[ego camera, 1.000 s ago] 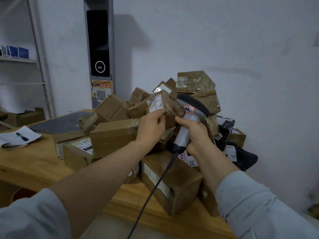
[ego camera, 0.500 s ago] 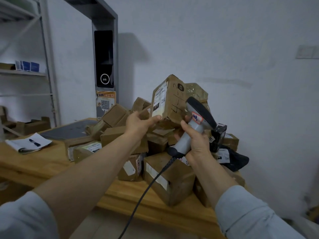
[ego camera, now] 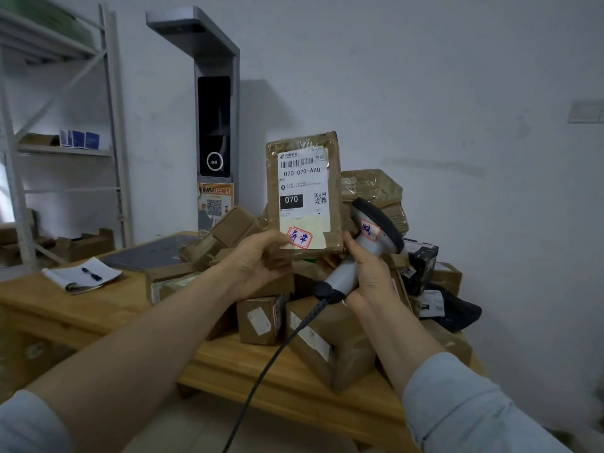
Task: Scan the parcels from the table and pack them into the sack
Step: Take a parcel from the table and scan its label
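Observation:
My left hand grips the bottom edge of a small brown cardboard parcel, held upright with its white shipping label and barcode facing me. My right hand grips the grey handle of a corded barcode scanner, whose dark head sits just right of the parcel's lower corner; a fingertip touches the parcel's edge. Behind and below them a heap of brown parcels covers the wooden table. No sack is in view.
A tall grey kiosk with a QR sticker stands against the wall behind the heap. A notebook with a pen lies at the table's left. Metal shelving stands far left. A black bag lies at the heap's right.
My left hand has lifted the parcel off the heap and turned it so the label faces me. The scanner in my right hand stayed beside it.

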{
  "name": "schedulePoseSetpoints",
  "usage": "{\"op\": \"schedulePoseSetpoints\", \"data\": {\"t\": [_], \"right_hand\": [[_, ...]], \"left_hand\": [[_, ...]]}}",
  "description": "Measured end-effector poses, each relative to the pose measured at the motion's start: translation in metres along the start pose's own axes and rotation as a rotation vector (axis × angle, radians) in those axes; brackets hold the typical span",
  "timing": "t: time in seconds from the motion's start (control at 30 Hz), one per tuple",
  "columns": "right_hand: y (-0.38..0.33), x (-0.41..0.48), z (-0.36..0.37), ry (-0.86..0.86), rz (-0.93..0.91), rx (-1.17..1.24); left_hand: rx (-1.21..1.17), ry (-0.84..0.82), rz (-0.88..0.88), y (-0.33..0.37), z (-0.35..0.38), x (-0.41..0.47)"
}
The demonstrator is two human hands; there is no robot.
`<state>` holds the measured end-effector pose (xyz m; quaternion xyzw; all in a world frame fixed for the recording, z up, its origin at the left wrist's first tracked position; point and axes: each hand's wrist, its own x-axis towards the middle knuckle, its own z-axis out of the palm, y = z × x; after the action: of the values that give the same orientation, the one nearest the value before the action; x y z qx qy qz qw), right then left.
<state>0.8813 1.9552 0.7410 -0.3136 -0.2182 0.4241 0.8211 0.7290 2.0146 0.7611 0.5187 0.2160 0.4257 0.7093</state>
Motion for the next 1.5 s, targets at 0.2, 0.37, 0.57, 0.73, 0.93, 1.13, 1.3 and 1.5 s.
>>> {"op": "schedulePoseSetpoints", "data": {"t": [0.2, 0.37, 0.57, 0.73, 0.93, 1.13, 1.3, 1.5], "right_hand": [[0.003, -0.008, 0.004, 0.073, -0.05, -0.257], [0.01, -0.035, 0.022, -0.149, 0.03, -0.338], [0.018, -0.051, 0.048, -0.298, -0.051, -0.537], [0.019, -0.061, 0.059, -0.336, -0.069, -0.623], [0.02, -0.069, 0.067, -0.34, -0.07, -0.613], [0.019, -0.076, 0.073, -0.354, -0.051, -0.584], [0.023, -0.082, 0.075, -0.372, -0.043, -0.595], [0.028, -0.086, 0.08, -0.371, -0.03, -0.587]], "left_hand": [[0.012, 0.149, 0.118, 0.012, -0.034, -0.006], [0.237, 0.353, 0.189, 0.02, -0.058, -0.015], [0.4, 0.499, 0.198, 0.023, -0.083, -0.025], [0.434, 0.528, 0.221, 0.026, -0.097, -0.034], [0.448, 0.565, 0.229, 0.028, -0.106, -0.039], [0.456, 0.595, 0.226, 0.028, -0.115, -0.038], [0.473, 0.622, 0.209, 0.028, -0.124, -0.039], [0.486, 0.641, 0.215, 0.028, -0.132, -0.041]]}}
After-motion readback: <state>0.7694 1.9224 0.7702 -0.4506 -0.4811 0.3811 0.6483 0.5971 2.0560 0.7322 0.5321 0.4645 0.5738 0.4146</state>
